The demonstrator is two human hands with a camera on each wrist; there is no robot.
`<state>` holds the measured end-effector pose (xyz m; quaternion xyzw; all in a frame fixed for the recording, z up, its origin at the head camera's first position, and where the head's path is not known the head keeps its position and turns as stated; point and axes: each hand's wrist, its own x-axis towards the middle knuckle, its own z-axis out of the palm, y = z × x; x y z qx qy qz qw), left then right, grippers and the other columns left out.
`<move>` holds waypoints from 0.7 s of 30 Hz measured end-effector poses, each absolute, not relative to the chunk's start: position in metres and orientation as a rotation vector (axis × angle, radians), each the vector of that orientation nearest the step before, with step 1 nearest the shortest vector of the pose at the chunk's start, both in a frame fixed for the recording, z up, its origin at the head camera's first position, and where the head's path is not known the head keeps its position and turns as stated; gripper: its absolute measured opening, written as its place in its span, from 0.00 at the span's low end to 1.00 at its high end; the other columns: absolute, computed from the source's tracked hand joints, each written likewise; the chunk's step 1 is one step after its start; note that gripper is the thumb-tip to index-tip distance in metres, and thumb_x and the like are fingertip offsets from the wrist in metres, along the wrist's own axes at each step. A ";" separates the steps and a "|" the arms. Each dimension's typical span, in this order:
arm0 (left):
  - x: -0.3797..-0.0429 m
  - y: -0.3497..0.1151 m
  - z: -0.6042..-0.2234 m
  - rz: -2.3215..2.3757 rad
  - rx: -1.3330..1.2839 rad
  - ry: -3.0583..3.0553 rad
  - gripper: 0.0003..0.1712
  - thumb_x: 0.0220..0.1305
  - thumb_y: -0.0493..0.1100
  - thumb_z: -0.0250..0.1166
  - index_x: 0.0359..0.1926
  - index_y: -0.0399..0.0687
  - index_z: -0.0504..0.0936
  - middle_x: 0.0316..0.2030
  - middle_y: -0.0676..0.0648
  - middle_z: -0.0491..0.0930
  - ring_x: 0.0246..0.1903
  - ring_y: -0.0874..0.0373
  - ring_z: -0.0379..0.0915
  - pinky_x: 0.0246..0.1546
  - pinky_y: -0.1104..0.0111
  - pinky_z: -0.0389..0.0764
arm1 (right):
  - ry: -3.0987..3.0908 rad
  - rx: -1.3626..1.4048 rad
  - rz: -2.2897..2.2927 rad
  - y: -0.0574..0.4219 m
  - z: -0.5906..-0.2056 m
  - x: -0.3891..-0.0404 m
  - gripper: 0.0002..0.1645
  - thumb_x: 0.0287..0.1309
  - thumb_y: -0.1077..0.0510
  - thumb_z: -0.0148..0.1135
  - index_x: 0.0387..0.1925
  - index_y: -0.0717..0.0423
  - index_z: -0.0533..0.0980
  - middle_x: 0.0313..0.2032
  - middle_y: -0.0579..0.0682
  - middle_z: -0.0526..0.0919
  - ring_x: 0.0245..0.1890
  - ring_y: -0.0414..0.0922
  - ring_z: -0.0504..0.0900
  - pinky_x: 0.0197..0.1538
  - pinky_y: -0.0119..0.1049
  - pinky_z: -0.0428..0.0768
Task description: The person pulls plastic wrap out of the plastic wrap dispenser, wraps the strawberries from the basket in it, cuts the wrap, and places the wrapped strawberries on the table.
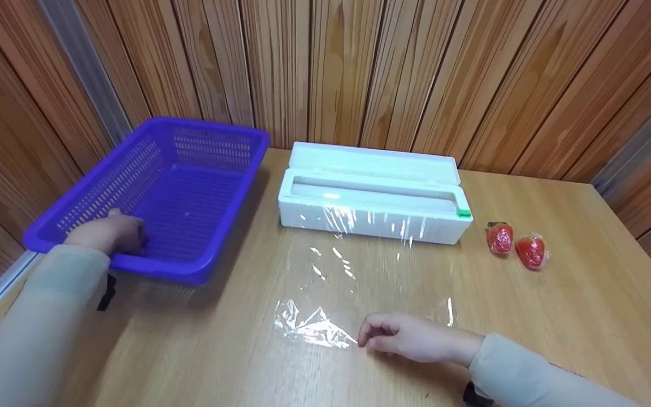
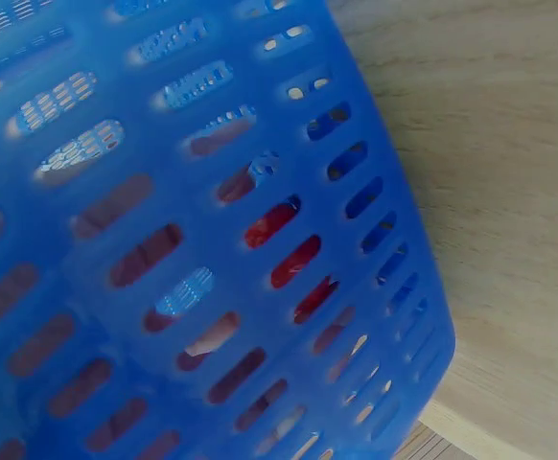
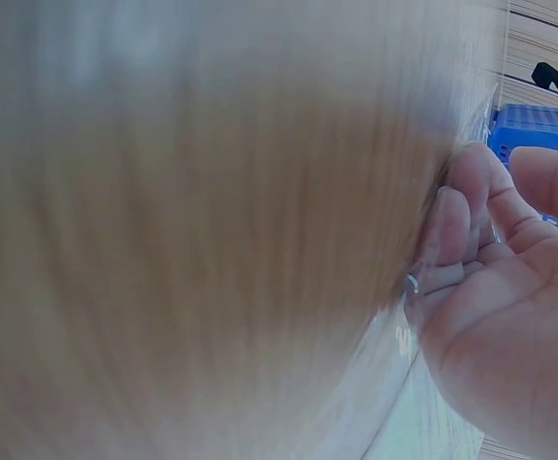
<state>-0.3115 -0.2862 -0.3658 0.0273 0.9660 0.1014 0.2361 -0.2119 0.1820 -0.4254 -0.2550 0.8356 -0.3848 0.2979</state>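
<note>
My left hand (image 1: pixel 109 232) reaches over the near rim into the purple basket (image 1: pixel 235 215), fingers curled down near its floor. Through the slots in the left wrist view, a red fruit (image 2: pixel 296 261) shows between the fingers; the basket wall hides most of that grip. Clear plastic wrap (image 1: pixel 325 330) runs from the white dispenser box (image 1: pixel 370 220) toward me over the table, its near end crumpled at the left. Beside that end, my right hand (image 1: pixel 410 338) rests low on its side, fingers loosely bent and thumb apart, holding nothing.
Two red fruits, the left one (image 1: pixel 499 238) and the right one (image 1: pixel 531 251), lie wrapped in clear film right of the box. The box's lid (image 1: pixel 373 163) stands raised at the back. A wood-panelled wall (image 1: pixel 348 73) borders the table's far edge.
</note>
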 end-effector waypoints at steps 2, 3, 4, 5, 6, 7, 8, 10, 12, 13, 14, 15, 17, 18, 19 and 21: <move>-0.314 -0.286 -0.367 0.233 0.119 2.653 0.15 0.50 0.43 0.61 0.34 0.35 0.71 0.46 0.25 0.64 0.37 0.40 0.64 0.35 0.56 0.71 | 2.231 -0.697 -1.014 0.182 -0.426 -0.212 0.06 0.57 0.54 0.52 0.34 0.48 0.75 0.21 0.40 0.67 0.23 0.31 0.65 0.28 0.24 0.66; -0.314 -0.286 -0.367 0.227 0.133 2.654 0.15 0.51 0.42 0.60 0.35 0.34 0.72 0.39 0.30 0.68 0.36 0.42 0.65 0.36 0.56 0.71 | 2.237 -0.702 -1.009 0.182 -0.426 -0.212 0.06 0.57 0.54 0.52 0.34 0.47 0.75 0.21 0.40 0.67 0.23 0.31 0.65 0.28 0.24 0.67; -0.315 -0.286 -0.367 0.224 0.144 2.659 0.15 0.51 0.42 0.60 0.35 0.34 0.72 0.33 0.34 0.71 0.34 0.44 0.66 0.35 0.56 0.71 | 2.241 -0.706 -1.006 0.182 -0.426 -0.212 0.06 0.57 0.54 0.52 0.34 0.47 0.75 0.21 0.40 0.67 0.23 0.31 0.65 0.28 0.24 0.67; -0.315 -0.286 -0.367 0.243 0.142 2.664 0.13 0.50 0.41 0.59 0.34 0.34 0.72 0.30 0.38 0.72 0.32 0.46 0.67 0.33 0.58 0.71 | 2.246 -0.710 -1.003 0.182 -0.426 -0.213 0.06 0.57 0.54 0.52 0.34 0.47 0.75 0.21 0.40 0.67 0.23 0.30 0.65 0.28 0.24 0.67; -0.316 -0.286 -0.367 0.268 0.144 2.676 0.12 0.50 0.39 0.58 0.33 0.34 0.72 0.28 0.40 0.71 0.30 0.48 0.66 0.30 0.61 0.70 | 2.250 -0.713 -1.000 0.182 -0.427 -0.212 0.06 0.57 0.54 0.52 0.34 0.47 0.75 0.22 0.40 0.68 0.23 0.31 0.65 0.29 0.24 0.67; -0.317 -0.287 -0.367 0.302 0.155 2.696 0.10 0.50 0.38 0.57 0.32 0.34 0.71 0.27 0.42 0.70 0.29 0.50 0.66 0.28 0.64 0.69 | 2.251 -0.717 -0.999 0.182 -0.427 -0.212 0.06 0.57 0.54 0.52 0.34 0.47 0.75 0.23 0.40 0.69 0.24 0.31 0.65 0.29 0.24 0.67; -0.318 -0.287 -0.368 0.333 0.176 2.729 0.09 0.50 0.37 0.57 0.30 0.35 0.70 0.25 0.43 0.70 0.27 0.51 0.66 0.26 0.66 0.68 | 2.252 -0.713 -0.997 0.182 -0.427 -0.212 0.06 0.57 0.54 0.52 0.34 0.47 0.75 0.24 0.40 0.70 0.25 0.31 0.66 0.30 0.24 0.67; -0.320 -0.287 -0.367 0.432 0.205 2.804 0.07 0.48 0.35 0.57 0.26 0.36 0.67 0.23 0.44 0.68 0.25 0.53 0.65 0.24 0.68 0.67 | 2.240 -0.706 -1.001 0.181 -0.427 -0.212 0.06 0.57 0.54 0.52 0.34 0.47 0.75 0.26 0.41 0.71 0.26 0.32 0.66 0.31 0.25 0.66; -0.322 -0.284 -0.362 0.542 0.230 2.889 0.08 0.50 0.33 0.56 0.27 0.36 0.64 0.25 0.43 0.67 0.26 0.53 0.64 0.24 0.68 0.67 | 2.230 -0.706 -1.002 0.181 -0.427 -0.212 0.06 0.57 0.54 0.52 0.34 0.47 0.75 0.27 0.42 0.73 0.27 0.33 0.66 0.32 0.26 0.66; -0.321 -0.280 -0.358 0.614 0.244 2.938 0.09 0.50 0.33 0.56 0.28 0.37 0.62 0.26 0.42 0.67 0.26 0.52 0.64 0.24 0.68 0.68 | 2.226 -0.707 -1.003 0.181 -0.428 -0.212 0.06 0.57 0.54 0.52 0.34 0.47 0.75 0.27 0.42 0.72 0.27 0.33 0.66 0.32 0.26 0.66; -0.320 -0.275 -0.353 0.696 0.268 2.992 0.10 0.50 0.32 0.56 0.29 0.36 0.61 0.27 0.41 0.67 0.27 0.51 0.65 0.25 0.66 0.69 | 2.224 -0.713 -1.004 0.181 -0.428 -0.212 0.06 0.57 0.54 0.52 0.34 0.47 0.75 0.27 0.42 0.72 0.26 0.33 0.66 0.31 0.25 0.66; -0.318 -0.267 -0.347 0.775 0.281 3.036 0.11 0.51 0.32 0.56 0.32 0.36 0.61 0.30 0.40 0.67 0.29 0.49 0.66 0.27 0.64 0.71 | 2.225 -0.723 -1.005 0.181 -0.428 -0.212 0.06 0.57 0.55 0.52 0.34 0.48 0.75 0.27 0.42 0.72 0.26 0.32 0.66 0.31 0.25 0.66; -0.312 -0.248 -0.333 0.903 0.355 3.121 0.16 0.53 0.33 0.57 0.40 0.36 0.60 0.36 0.38 0.68 0.35 0.46 0.68 0.33 0.59 0.74 | 2.228 -0.744 -1.007 0.182 -0.428 -0.213 0.06 0.57 0.54 0.52 0.34 0.48 0.74 0.28 0.43 0.74 0.27 0.32 0.66 0.32 0.24 0.67; -0.308 -0.235 -0.326 0.967 0.406 3.154 0.19 0.53 0.33 0.57 0.44 0.37 0.59 0.39 0.38 0.69 0.38 0.45 0.69 0.36 0.57 0.74 | 2.229 -0.752 -1.009 0.182 -0.427 -0.213 0.06 0.56 0.54 0.52 0.34 0.48 0.74 0.28 0.43 0.74 0.27 0.32 0.66 0.32 0.24 0.67; -0.303 -0.221 -0.320 1.025 0.463 3.180 0.22 0.53 0.34 0.58 0.47 0.39 0.59 0.41 0.38 0.69 0.40 0.46 0.69 0.38 0.56 0.74 | 2.230 -0.759 -1.009 0.183 -0.427 -0.213 0.06 0.56 0.54 0.52 0.34 0.48 0.74 0.29 0.44 0.75 0.27 0.32 0.66 0.32 0.24 0.67; -0.291 -0.189 -0.309 1.135 0.593 3.175 0.26 0.53 0.35 0.60 0.52 0.45 0.59 0.44 0.42 0.69 0.43 0.49 0.69 0.42 0.57 0.74 | 2.233 -0.763 -1.003 0.183 -0.426 -0.213 0.06 0.57 0.54 0.52 0.34 0.48 0.74 0.31 0.44 0.76 0.29 0.32 0.67 0.33 0.24 0.66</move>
